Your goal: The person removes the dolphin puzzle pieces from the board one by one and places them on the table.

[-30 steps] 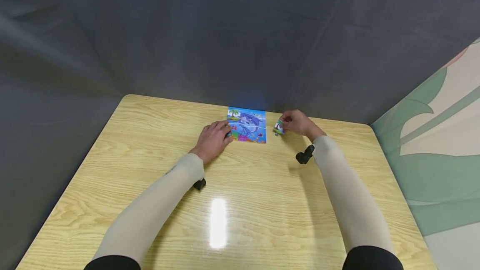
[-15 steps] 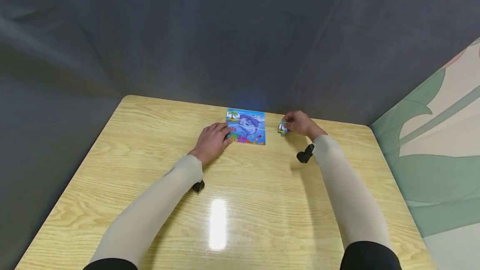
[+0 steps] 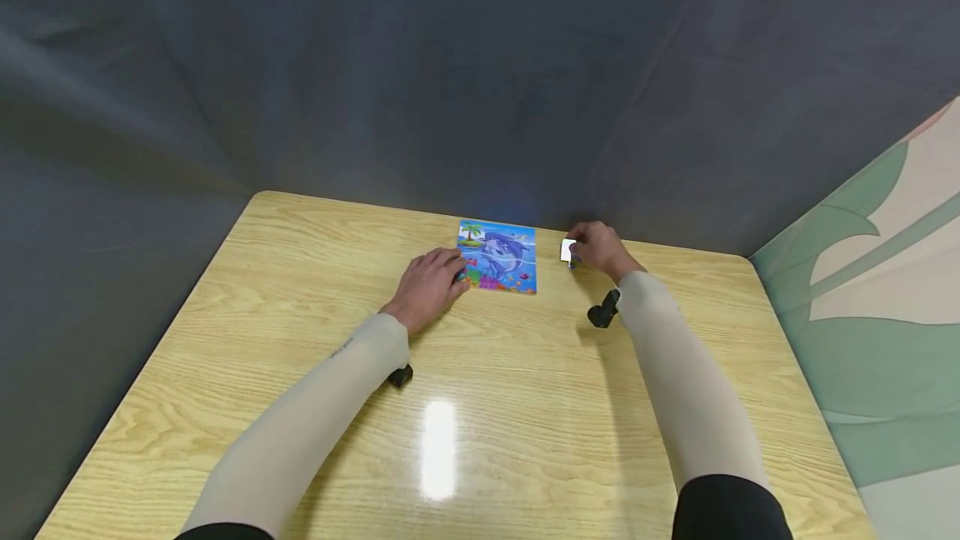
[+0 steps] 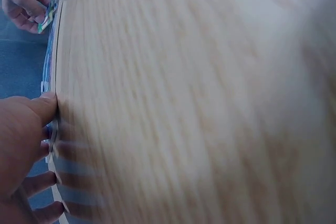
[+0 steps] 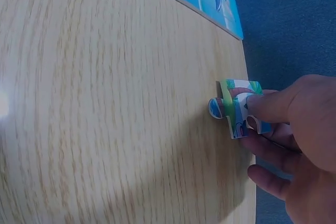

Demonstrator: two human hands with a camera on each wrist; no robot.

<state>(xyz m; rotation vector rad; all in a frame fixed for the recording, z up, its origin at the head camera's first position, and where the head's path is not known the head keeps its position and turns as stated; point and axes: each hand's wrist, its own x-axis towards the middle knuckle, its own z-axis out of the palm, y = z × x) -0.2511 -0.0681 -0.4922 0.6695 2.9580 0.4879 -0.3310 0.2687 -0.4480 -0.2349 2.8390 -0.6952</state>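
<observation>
A square jigsaw puzzle (image 3: 501, 261) with a dolphin, a palm tree and coral lies at the table's far edge. My left hand (image 3: 427, 286) rests at its left side, fingertips touching that edge; the left wrist view shows its thumb and fingers (image 4: 39, 183) down on the tabletop. To the right of the puzzle, my right hand (image 3: 598, 248) pinches a loose puzzle piece (image 5: 239, 116) between thumb and fingers. Green, white and blue print shows on the piece, with a rounded blue tab at one side. It is apart from the puzzle, and my thumb covers part of it.
The light wood table (image 3: 517, 407) carries a bright light reflection near its middle. A dark curtain (image 3: 465, 73) hangs right behind the far edge. A green and cream patterned cloth (image 3: 892, 307) borders the right side.
The right hand has drawn the puzzle piece slightly right, away from the puzzle, and tilted it; its face now looks white in the head view. The left hand stays at the puzzle's edge.
</observation>
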